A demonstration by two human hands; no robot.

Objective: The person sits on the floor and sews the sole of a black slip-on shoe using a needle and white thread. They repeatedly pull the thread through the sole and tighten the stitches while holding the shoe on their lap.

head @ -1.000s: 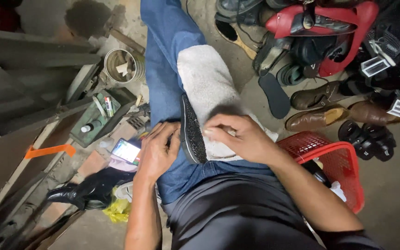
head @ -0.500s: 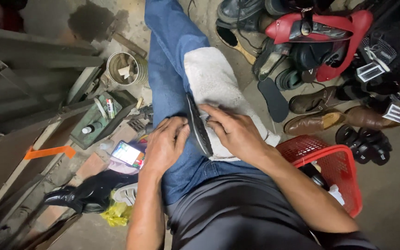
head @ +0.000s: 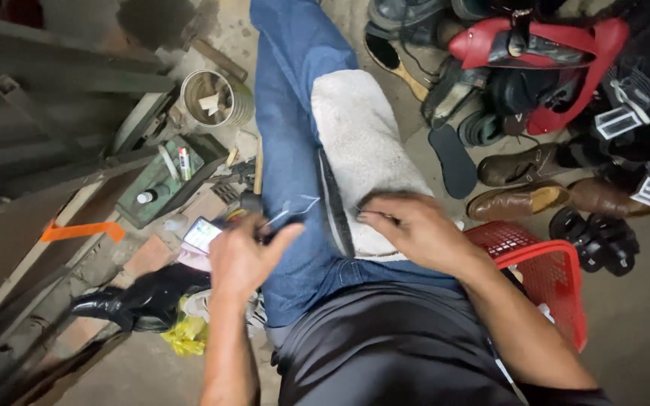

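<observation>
The person sits with a pale cloth point(head: 362, 150) spread over the lap, most likely to keep the jeans point(head: 287, 113) clean and give the work a soft place to rest. A dark sole point(head: 334, 203) stands on its thin edge on that cloth, just to the left of the right hand point(head: 411, 229). The right hand lies flat on the cloth with its fingertips close to the sole's edge, which may help keep the sole from tipping over. Its grip is loose and closed around nothing. The left hand point(head: 246, 256) is lifted a little beside the sole, and its grip is pinched shut on what looks like a thin thread point(head: 291, 207) that runs from the fingers toward the sole. It is blurred, so I cannot be sure what else the fingers hold. Left of that grip, down on the floor, are a phone point(head: 203, 234), a green tray point(head: 163, 180) with small tubes, and a tin can point(head: 206, 98). Below it lies a black boot point(head: 141, 297). Right of the right hand's grip sits a red basket point(head: 547, 274), and beyond it many shoes point(head: 520, 199) wait in a pile, near enough to reach
</observation>
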